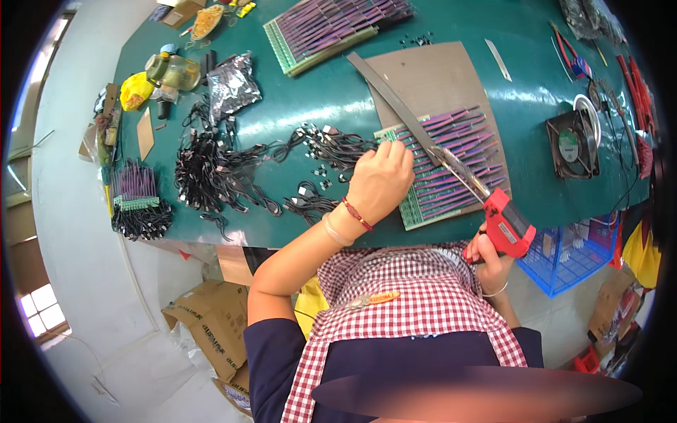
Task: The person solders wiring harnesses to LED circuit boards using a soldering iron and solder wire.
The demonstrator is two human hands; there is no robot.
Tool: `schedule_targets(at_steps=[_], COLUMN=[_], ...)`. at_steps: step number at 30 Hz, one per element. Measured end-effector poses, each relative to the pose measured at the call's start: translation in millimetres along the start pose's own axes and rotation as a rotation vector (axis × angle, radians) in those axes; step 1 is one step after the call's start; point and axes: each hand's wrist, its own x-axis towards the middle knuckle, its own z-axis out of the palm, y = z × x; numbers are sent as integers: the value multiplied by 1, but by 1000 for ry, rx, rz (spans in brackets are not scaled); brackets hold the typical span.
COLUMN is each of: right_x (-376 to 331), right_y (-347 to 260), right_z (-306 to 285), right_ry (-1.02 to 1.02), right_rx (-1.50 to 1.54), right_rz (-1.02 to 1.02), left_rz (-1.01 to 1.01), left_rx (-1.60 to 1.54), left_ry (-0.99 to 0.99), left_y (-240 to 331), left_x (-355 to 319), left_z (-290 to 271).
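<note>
My right hand (488, 256) is wrapped round the grip of a red and black soldering gun (513, 229) near the table's front edge. The gun's metal nose points up and left over a green circuit board panel (415, 213) fitted with rows of purple wires. At the panel's upper left edge my left hand (383, 178) is closed, fingertips pinched together; whatever sits between them is hidden. A long flat metal bar (390, 93) slants across the panel's top, its lower end by the gun's nose. Black cables (337, 146) with plug ends lie just left of my left hand.
Under the panel lies a brown board (441, 65) on the green table (282, 99). A bigger wired panel stack (331, 32) is at the back. Cable bundles (204, 173) and a silver bag (234, 84) sit left. A fan (571, 146) and red-handled pliers (564, 48) are right.
</note>
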Motion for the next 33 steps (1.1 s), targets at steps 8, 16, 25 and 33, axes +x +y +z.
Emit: schedule_targets(at_steps=[8, 16, 25, 33], right_x=[1, -2, -9, -14], right_y=[1, 4, 10, 16], right_z=[0, -8, -12, -13], right_ry=[-22, -55, -105, -117], right_rx=[-7, -103, -235, -249], right_rz=[10, 40, 71, 86], left_rz=[-62, -177, -250, -120], left_rx=[78, -43, 6, -19], left_ry=[101, -60, -89, -85], left_y=[3, 13, 10, 2], left_x=[0, -18, -13, -11], left_z=[9, -17, -18, -18])
